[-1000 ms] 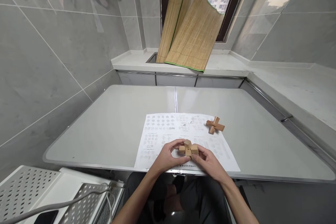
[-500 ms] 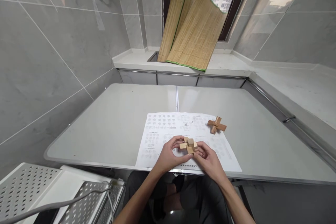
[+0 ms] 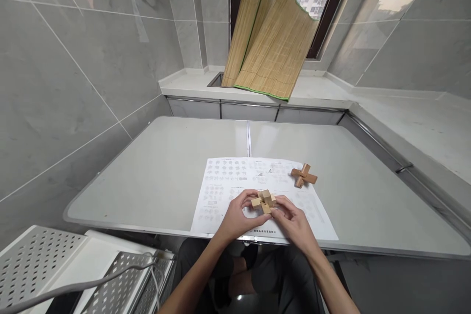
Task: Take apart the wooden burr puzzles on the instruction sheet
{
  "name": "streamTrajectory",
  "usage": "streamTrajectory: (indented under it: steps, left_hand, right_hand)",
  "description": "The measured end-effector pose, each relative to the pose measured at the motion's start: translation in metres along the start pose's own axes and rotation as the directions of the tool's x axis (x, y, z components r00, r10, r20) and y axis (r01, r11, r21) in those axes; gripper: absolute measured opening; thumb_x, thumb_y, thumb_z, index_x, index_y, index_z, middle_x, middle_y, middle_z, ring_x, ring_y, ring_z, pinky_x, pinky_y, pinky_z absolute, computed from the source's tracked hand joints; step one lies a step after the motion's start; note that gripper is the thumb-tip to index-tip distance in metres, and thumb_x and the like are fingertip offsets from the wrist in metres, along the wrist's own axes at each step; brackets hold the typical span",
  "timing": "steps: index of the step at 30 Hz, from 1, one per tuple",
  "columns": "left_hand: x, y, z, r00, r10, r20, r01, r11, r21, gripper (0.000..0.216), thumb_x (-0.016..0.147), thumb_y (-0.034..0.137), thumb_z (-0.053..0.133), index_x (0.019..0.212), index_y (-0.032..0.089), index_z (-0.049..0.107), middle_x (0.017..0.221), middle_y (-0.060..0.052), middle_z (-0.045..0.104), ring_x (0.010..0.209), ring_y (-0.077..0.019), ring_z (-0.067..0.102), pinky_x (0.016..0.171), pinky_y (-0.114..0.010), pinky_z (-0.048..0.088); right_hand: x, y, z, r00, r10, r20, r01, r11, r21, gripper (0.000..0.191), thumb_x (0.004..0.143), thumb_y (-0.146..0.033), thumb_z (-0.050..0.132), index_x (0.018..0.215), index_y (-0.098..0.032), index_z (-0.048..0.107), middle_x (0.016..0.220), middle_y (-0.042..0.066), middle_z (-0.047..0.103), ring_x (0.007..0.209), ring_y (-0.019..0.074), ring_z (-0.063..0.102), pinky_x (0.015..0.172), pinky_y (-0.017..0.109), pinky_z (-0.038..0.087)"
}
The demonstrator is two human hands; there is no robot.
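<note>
The puzzle (image 3: 265,201), a knot of pale wooden blocks, is held between the two hands, over the near half of the sheet (image 3: 213,201) and close to the table's near edge. It shows no clear long axis: one block end points left, another rises at the top and a third faces the near edge. It lies directly between the grips, touching both, so neither hand is nearer. The left hand (image 3: 237,217) pinches it from the left, thumb along the near side and fingertips at the far side. The right hand (image 3: 295,224) closes on it from the right, thumb at the near side, its other fingers bent behind; their exact contact is hidden.

The sheet, printed with small diagrams, lies along the near edge of the table (image 3: 147,171). A darker wooden cross (image 3: 303,175) rests by the sheet's far right corner, across its right edge. Beyond the table's far edge, a mat (image 3: 275,44) stands folded on the ledge (image 3: 191,83). A white rack (image 3: 40,245) sits below the near left corner.
</note>
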State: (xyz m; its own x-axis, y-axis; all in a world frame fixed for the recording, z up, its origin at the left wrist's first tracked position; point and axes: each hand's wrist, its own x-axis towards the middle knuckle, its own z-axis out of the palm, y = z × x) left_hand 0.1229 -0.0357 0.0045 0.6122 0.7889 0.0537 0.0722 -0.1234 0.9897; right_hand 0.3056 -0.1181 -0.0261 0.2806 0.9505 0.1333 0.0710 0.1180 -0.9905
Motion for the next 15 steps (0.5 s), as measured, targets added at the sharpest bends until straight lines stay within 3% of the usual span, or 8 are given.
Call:
streamTrajectory:
  steps: [9, 12, 15]
  left_hand:
    - [-0.0021, 0.0031, 0.0004, 1.0, 0.011, 0.004, -0.012, 0.995, 0.098, 0.05, 0.076, 0.033, 0.085, 0.121, 0.024, 0.064, 0.118, -0.005, 0.075, 0.112, -0.0254, 0.07, 0.101, -0.039, 0.055]
    - [-0.003, 0.0021, 0.0035, 0.997, 0.07, -0.006, -0.067, 0.973, 0.219, 0.048, 0.076, 0.033, 0.084, 0.119, 0.025, 0.065, 0.117, -0.005, 0.073, 0.106, -0.0254, 0.069, 0.096, -0.041, 0.056]
    - [-0.0029, -0.0062, 0.0072, 0.981, 0.189, -0.034, -0.166, 0.921, 0.353, 0.048, 0.075, 0.031, 0.085, 0.117, 0.026, 0.064, 0.12, -0.006, 0.069, 0.114, -0.0281, 0.064, 0.099, -0.045, 0.055]
  right_hand:
    - [0.0016, 0.0046, -0.0017, 1.0, 0.014, -0.013, -0.014, 0.999, 0.03, 0.036, 0.089, -0.053, 0.078, 0.11, -0.024, 0.081, 0.111, 0.01, 0.072, 0.11, 0.0284, 0.068, 0.097, 0.038, 0.055]
    - [0.0011, 0.0042, -0.0012, 0.999, 0.028, -0.015, -0.027, 0.998, 0.049, 0.034, 0.09, -0.051, 0.078, 0.111, -0.025, 0.081, 0.115, 0.01, 0.072, 0.113, 0.0287, 0.067, 0.099, 0.039, 0.054]
    - [0.0007, 0.0045, -0.0001, 0.997, 0.055, -0.051, -0.051, 0.996, 0.074, 0.034, 0.089, -0.051, 0.078, 0.111, -0.025, 0.08, 0.122, 0.009, 0.071, 0.118, 0.0294, 0.066, 0.103, 0.039, 0.053]
